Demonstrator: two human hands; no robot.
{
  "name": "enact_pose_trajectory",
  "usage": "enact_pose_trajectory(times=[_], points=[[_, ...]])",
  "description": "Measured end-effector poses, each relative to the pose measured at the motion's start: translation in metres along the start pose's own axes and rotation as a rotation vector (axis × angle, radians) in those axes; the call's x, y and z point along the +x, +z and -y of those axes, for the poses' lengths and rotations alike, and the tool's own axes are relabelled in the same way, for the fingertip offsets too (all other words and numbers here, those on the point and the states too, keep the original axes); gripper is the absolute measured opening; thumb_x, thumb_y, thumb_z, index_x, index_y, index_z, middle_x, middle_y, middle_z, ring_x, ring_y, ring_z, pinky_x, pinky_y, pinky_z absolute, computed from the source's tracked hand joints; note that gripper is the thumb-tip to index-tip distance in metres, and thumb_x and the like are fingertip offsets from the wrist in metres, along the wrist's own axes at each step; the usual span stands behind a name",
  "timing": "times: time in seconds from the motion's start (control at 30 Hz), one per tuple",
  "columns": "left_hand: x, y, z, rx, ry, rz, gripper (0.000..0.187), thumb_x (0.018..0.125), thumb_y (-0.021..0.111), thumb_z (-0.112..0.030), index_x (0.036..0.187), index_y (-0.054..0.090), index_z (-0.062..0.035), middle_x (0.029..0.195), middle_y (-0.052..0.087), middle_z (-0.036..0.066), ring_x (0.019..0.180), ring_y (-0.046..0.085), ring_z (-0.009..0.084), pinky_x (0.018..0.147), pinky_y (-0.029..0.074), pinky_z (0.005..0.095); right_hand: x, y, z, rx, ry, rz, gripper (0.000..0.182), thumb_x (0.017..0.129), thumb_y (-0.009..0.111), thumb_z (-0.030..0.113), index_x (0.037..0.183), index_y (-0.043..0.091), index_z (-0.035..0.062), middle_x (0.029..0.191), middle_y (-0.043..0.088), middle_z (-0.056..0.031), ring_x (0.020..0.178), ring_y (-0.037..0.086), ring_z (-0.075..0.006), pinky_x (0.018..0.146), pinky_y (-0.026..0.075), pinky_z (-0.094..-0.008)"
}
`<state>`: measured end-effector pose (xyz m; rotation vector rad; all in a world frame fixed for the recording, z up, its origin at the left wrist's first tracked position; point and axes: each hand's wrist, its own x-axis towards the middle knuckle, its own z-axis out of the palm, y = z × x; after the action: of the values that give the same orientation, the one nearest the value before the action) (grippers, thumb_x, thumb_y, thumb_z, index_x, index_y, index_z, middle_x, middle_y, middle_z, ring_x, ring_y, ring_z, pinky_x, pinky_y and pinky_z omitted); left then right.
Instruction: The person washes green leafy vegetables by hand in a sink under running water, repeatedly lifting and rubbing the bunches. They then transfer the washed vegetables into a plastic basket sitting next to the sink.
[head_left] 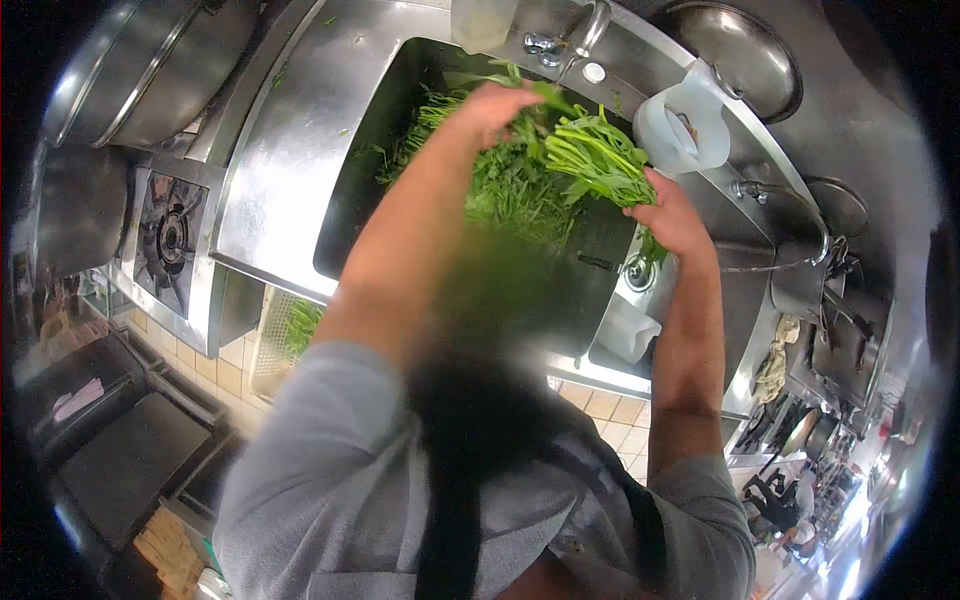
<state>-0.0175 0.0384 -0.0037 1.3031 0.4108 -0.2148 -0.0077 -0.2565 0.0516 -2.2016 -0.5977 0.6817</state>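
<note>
My right hand (pixel 675 215) is closed round a bunch of leafy green vegetables (pixel 596 155), its pale cut stems fanned out to the left over the sink. At the back of the sink (pixel 352 225), my left hand (pixel 492 110) has its fingers curled on some leafy greens, with leaves showing above and beside the fingertips; it is a little blurred. Under both hands lies a large heap of the same greens (pixel 515 200), partly hidden by my left forearm.
A tap (pixel 592 30) rises behind the sink. A white plastic jug (pixel 683 125) stands at the back right, and another white container (pixel 630 328) sits in the right-hand basin. A gas burner (pixel 168 230) is at far left. Below the counter, a white basket (pixel 268 345) holds greens.
</note>
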Motion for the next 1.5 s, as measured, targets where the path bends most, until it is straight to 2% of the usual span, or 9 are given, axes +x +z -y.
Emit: enact_pose_trajectory(times=[0.2,0.4,0.53,0.7,0.77,1.17,1.23,1.37,1.5], points=[[-0.008,0.025,-0.010,0.467,0.011,-0.059,0.053,0.077,0.070,-0.024,0.124,0.059,-0.0005,0.123,0.059,0.023,0.110,0.057,0.0313,0.094,0.045,0.0411,0.001,0.004,-0.008,-0.226,0.005,-0.013,0.049,0.075,0.063,0.000,0.122,0.054,-0.0023,0.103,0.066,-0.0085,0.095,0.058,-0.0151,0.085,0.044,-0.0284],[-0.003,0.041,0.003,0.403,0.274,-0.073,0.035,0.073,0.076,-0.014,0.102,0.066,0.0039,0.088,0.068,0.015,0.078,0.065,0.0265,0.070,0.052,0.0364,-0.006,0.001,-0.002,-0.204,-0.033,-0.026,0.050,0.073,0.065,0.002,0.122,0.054,-0.0029,0.102,0.066,-0.0075,0.094,0.058,-0.0154,0.086,0.044,-0.0287],[-0.003,0.014,0.001,0.388,0.022,-0.275,0.026,0.075,0.078,-0.011,0.096,0.067,0.0007,0.078,0.066,0.013,0.073,0.064,0.0214,0.066,0.053,0.0355,-0.022,-0.017,0.003,0.294,0.032,-0.022,0.050,0.071,0.066,0.003,0.120,0.057,-0.0019,0.102,0.066,-0.0047,0.094,0.058,-0.0140,0.086,0.044,-0.0282],[-0.045,0.044,0.014,-0.326,-0.097,0.189,0.055,0.077,0.076,-0.007,0.125,0.049,-0.0016,0.122,0.057,0.015,0.104,0.061,0.0261,0.078,0.058,0.0365,-0.016,-0.003,-0.006,0.378,0.129,-0.092,0.048,0.071,0.067,0.001,0.118,0.059,0.0001,0.102,0.066,-0.0033,0.092,0.059,-0.0145,0.086,0.044,-0.0275],[-0.057,0.061,0.022,-0.421,-0.025,0.243,0.047,0.077,0.076,-0.005,0.119,0.054,-0.0001,0.111,0.062,0.014,0.096,0.064,0.0245,0.072,0.057,0.0337,-0.012,0.005,-0.005,0.421,0.170,-0.118,0.048,0.070,0.068,0.002,0.118,0.059,0.0004,0.102,0.067,-0.0039,0.092,0.059,-0.0143,0.086,0.044,-0.0271],[-0.050,0.056,0.038,-0.014,0.048,0.082,0.038,0.077,0.079,-0.021,0.102,0.060,0.0010,0.086,0.067,0.008,0.065,0.060,0.0139,0.052,0.049,0.0285,-0.030,-0.008,-0.011,0.438,0.202,-0.154,0.046,0.070,0.069,0.003,0.116,0.060,-0.0006,0.103,0.067,-0.0051,0.092,0.061,-0.0152,0.084,0.046,-0.0286],[-0.054,0.074,0.036,-0.040,0.104,0.281,0.070,0.081,0.075,-0.039,0.134,0.046,-0.0029,0.100,0.065,0.010,0.074,0.063,0.0176,0.062,0.050,0.0295,-0.028,0.003,-0.005,0.472,0.195,-0.130,0.046,0.070,0.069,0.003,0.115,0.061,-0.0006,0.102,0.067,-0.0051,0.092,0.061,-0.0149,0.084,0.045,-0.0283],[-0.027,0.061,0.042,0.136,0.113,-0.069,0.027,0.083,0.073,-0.021,0.105,0.067,-0.0069,0.076,0.063,0.003,0.059,0.054,0.0116,0.049,0.043,0.0262,-0.044,-0.011,-0.018,0.453,0.193,-0.100,0.042,0.071,0.068,0.003,0.112,0.062,-0.0008,0.099,0.068,-0.0052,0.090,0.061,-0.0144,0.084,0.045,-0.0276],[0.005,0.031,0.047,0.155,0.116,-0.151,0.026,0.087,0.068,-0.023,0.103,0.066,-0.0030,0.081,0.066,0.012,0.065,0.060,0.0216,0.062,0.049,0.0366,-0.072,-0.031,-0.012,0.399,0.196,-0.164,0.041,0.071,0.067,0.003,0.111,0.063,-0.0005,0.097,0.068,-0.0049,0.088,0.061,-0.0139,0.084,0.044,-0.0268]])
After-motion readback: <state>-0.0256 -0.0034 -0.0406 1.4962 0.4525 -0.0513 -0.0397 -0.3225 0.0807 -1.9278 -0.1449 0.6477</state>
